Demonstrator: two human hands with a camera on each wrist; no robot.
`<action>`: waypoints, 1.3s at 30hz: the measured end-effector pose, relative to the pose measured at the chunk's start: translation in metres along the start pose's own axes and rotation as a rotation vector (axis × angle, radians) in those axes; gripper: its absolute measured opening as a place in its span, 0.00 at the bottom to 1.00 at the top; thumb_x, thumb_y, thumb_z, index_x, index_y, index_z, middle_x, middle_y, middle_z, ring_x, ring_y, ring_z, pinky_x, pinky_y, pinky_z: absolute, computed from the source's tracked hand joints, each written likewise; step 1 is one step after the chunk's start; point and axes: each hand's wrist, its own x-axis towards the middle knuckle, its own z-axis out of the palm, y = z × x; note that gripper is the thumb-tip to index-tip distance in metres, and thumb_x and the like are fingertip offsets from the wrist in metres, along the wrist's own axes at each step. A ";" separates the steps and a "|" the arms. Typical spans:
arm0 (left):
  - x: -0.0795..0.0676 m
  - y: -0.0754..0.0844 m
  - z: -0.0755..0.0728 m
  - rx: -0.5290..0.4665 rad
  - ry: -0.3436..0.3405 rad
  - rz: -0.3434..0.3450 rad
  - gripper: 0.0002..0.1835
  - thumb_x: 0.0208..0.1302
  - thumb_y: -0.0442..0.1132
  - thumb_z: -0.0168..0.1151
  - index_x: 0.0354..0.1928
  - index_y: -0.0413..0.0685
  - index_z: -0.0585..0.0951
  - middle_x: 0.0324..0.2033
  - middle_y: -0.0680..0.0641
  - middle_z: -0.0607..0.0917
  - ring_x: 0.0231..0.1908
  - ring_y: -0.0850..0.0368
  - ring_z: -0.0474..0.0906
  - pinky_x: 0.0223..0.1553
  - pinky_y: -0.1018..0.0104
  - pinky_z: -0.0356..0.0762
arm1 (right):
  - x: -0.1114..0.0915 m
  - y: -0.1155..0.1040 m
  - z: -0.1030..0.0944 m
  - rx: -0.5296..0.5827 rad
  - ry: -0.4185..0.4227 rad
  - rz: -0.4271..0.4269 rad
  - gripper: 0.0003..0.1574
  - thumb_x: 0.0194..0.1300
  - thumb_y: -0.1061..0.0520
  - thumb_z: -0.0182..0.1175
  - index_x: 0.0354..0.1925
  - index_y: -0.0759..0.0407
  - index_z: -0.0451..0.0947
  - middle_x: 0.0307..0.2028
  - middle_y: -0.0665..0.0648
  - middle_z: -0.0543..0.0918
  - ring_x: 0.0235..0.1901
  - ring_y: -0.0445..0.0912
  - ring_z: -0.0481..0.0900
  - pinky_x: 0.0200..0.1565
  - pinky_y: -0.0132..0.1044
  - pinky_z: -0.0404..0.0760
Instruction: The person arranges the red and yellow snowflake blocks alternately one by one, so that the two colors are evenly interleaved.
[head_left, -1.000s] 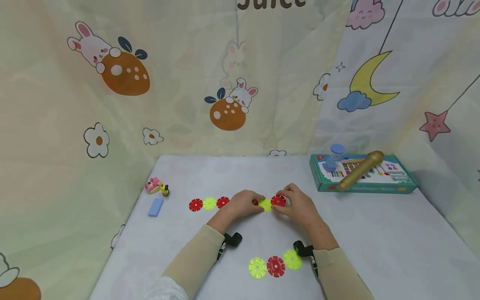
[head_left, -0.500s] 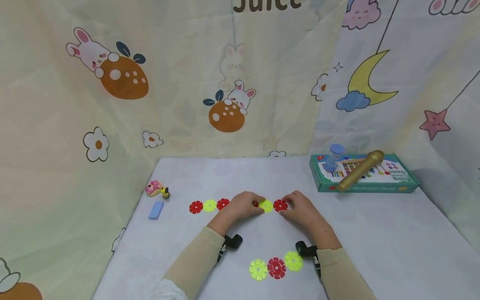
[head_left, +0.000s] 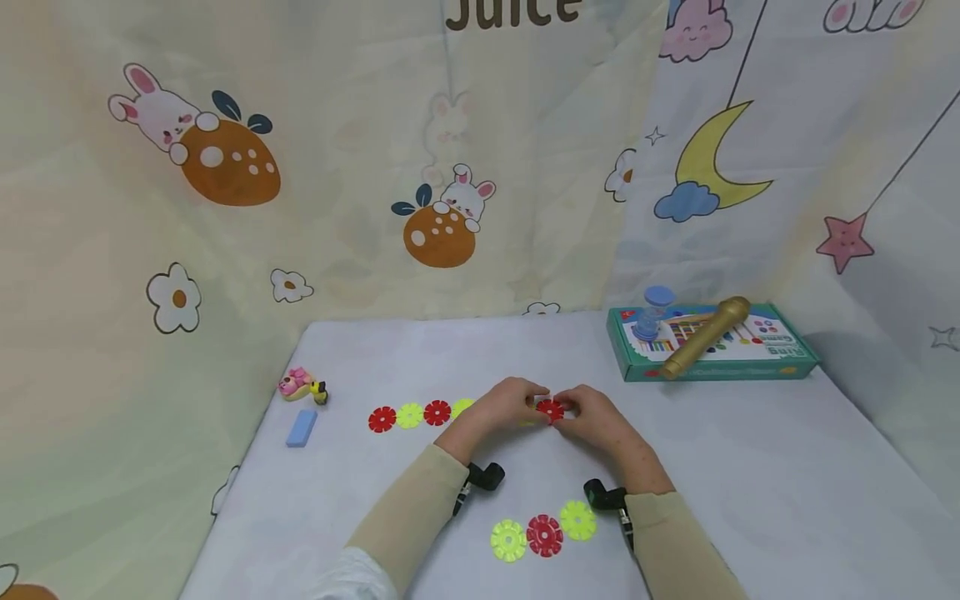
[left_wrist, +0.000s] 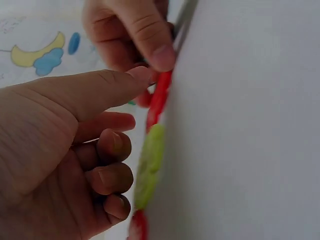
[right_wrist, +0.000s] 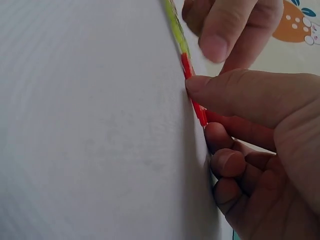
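Head view, far left first: a pink figurine (head_left: 296, 384) is sitting beside a small yellow-and-black toy (head_left: 320, 393), and a blue block (head_left: 302, 428) is lying just in front of them. Going right, a row of alternating red and yellow-green discs (head_left: 438, 412) is running across the white tabletop (head_left: 420, 358), and the left hand (head_left: 508, 406) is hiding its middle. That hand's fingers are bending over the line near its right end; whether they're gripping or touching anything, I can't tell. Nearer the person, three front discs (head_left: 544, 536) are lying side by side, red between two yellow-greens. Now the busy spot: between the hands, the red end disc (head_left: 551, 409) is finishing the row, and the right hand (head_left: 597, 419) is pinching it, thumb on the near edge. Left wrist view is showing the neighbouring yellow-green disc (left_wrist: 151, 160) apparently meeting it edge to edge. Farther right, a blue hourglass (head_left: 652, 313) is standing and a gold microphone (head_left: 705, 337) is slanting across a green box (head_left: 731, 372).
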 end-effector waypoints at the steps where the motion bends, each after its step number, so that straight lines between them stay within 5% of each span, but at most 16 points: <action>1: 0.001 0.000 0.003 0.001 -0.003 -0.005 0.27 0.55 0.52 0.68 0.57 0.54 0.79 0.28 0.58 0.79 0.31 0.64 0.69 0.30 0.73 0.68 | 0.000 0.000 0.000 0.007 -0.007 -0.006 0.25 0.53 0.57 0.70 0.51 0.59 0.79 0.40 0.53 0.77 0.38 0.47 0.72 0.44 0.42 0.76; 11: 0.005 -0.002 0.014 0.025 0.014 0.037 0.25 0.57 0.51 0.67 0.57 0.53 0.79 0.43 0.58 0.83 0.38 0.67 0.73 0.38 0.72 0.72 | -0.015 -0.009 -0.014 0.019 -0.040 0.027 0.22 0.58 0.57 0.66 0.53 0.54 0.78 0.36 0.51 0.75 0.35 0.46 0.71 0.35 0.37 0.76; 16: 0.004 -0.004 0.013 0.036 0.004 0.036 0.26 0.58 0.52 0.66 0.58 0.53 0.79 0.43 0.58 0.82 0.37 0.66 0.72 0.38 0.72 0.71 | -0.048 -0.021 -0.017 0.029 -0.058 -0.112 0.18 0.58 0.55 0.67 0.48 0.54 0.80 0.30 0.47 0.74 0.29 0.44 0.70 0.28 0.33 0.73; 21: 0.002 -0.002 0.009 0.069 0.014 0.040 0.25 0.58 0.51 0.66 0.57 0.54 0.79 0.34 0.59 0.81 0.35 0.63 0.70 0.35 0.71 0.70 | -0.083 -0.041 0.004 0.020 -0.181 -0.267 0.17 0.58 0.51 0.66 0.46 0.51 0.80 0.30 0.43 0.74 0.29 0.41 0.71 0.30 0.31 0.74; 26: 0.000 0.002 0.008 0.087 0.008 0.038 0.26 0.57 0.52 0.66 0.58 0.56 0.78 0.30 0.60 0.77 0.35 0.63 0.70 0.33 0.71 0.69 | -0.106 -0.062 0.037 -0.074 -0.316 -0.305 0.20 0.52 0.48 0.70 0.44 0.48 0.80 0.28 0.41 0.72 0.28 0.35 0.69 0.31 0.28 0.72; 32: 0.000 0.001 0.009 0.105 0.022 0.052 0.25 0.58 0.52 0.66 0.57 0.56 0.79 0.31 0.59 0.79 0.35 0.63 0.70 0.35 0.72 0.69 | -0.111 -0.071 0.051 -0.191 -0.322 -0.345 0.21 0.46 0.48 0.74 0.40 0.49 0.81 0.27 0.40 0.69 0.25 0.33 0.67 0.30 0.27 0.69; 39: -0.002 0.003 0.009 0.091 0.027 0.048 0.25 0.57 0.51 0.66 0.57 0.56 0.79 0.42 0.57 0.81 0.39 0.63 0.71 0.39 0.72 0.71 | -0.111 -0.075 0.057 -0.236 -0.346 -0.293 0.20 0.47 0.46 0.72 0.39 0.46 0.80 0.30 0.39 0.70 0.26 0.33 0.67 0.32 0.29 0.70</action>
